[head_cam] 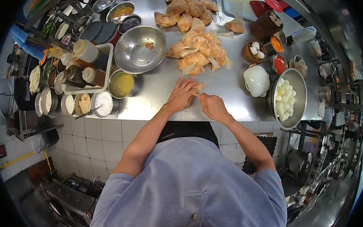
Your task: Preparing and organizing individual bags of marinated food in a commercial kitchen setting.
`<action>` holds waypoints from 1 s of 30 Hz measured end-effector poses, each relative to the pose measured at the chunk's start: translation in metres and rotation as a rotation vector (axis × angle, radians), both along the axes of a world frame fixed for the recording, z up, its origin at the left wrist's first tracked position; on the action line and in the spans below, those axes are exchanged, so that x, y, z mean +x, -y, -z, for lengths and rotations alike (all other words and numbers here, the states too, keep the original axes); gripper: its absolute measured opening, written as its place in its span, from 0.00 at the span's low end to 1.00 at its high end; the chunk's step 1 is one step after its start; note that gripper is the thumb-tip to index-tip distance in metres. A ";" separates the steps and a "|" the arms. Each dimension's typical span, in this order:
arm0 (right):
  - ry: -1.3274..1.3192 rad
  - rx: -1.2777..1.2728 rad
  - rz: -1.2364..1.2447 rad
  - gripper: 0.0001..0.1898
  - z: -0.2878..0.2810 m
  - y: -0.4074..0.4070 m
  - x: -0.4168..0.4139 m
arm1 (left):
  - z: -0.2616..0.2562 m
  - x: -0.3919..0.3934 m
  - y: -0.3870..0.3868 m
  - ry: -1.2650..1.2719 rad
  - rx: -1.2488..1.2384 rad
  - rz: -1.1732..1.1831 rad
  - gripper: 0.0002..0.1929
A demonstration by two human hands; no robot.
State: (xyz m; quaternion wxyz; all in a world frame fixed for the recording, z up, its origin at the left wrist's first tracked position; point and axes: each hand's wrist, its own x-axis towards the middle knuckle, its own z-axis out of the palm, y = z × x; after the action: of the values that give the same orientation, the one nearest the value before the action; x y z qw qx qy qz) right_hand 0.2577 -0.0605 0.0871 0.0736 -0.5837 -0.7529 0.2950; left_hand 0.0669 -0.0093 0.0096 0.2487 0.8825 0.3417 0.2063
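Note:
My left hand [183, 96] rests palm-down over a small clear plastic bag of orange food [200, 87] on the steel table [157, 104]. The hand covers most of this bag. My right hand [213, 106] has its fingers closed on the bag's twisted neck, close beside the left fingertips. Just beyond the hands lies a heap of similar knotted bags [200, 43]. Farther back sits a second heap of filled bags [186, 12]. One more bag [235, 25], its top standing up, lies to the right of that heap.
Left of the heaps stands a perforated steel bowl [141, 49] with orange scraps. Nearby are a pot of yellow liquid [121, 84] and a white basket [106, 69] of squeeze bottles. On the right are a white lidded pot [256, 80] and a steel bowl [297, 108] of peeled eggs [284, 100].

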 end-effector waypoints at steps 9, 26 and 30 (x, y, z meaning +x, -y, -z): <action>-0.195 0.034 0.115 0.08 0.012 0.017 -0.014 | 0.008 -0.006 0.055 0.487 -1.414 -0.526 0.15; -1.042 -0.521 0.379 0.18 0.017 -0.020 0.064 | -0.157 0.002 -0.011 0.026 -0.065 0.179 0.10; -0.925 -0.594 0.389 0.17 -0.006 -0.047 0.050 | -0.099 0.019 -0.006 -0.227 0.223 0.078 0.08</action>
State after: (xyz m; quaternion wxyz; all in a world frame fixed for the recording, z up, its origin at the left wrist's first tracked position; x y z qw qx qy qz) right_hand 0.3074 -0.0133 0.0931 0.2807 -0.5174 -0.4066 0.6987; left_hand 0.0860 -0.0036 0.1083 0.1167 0.9349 0.3081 0.1321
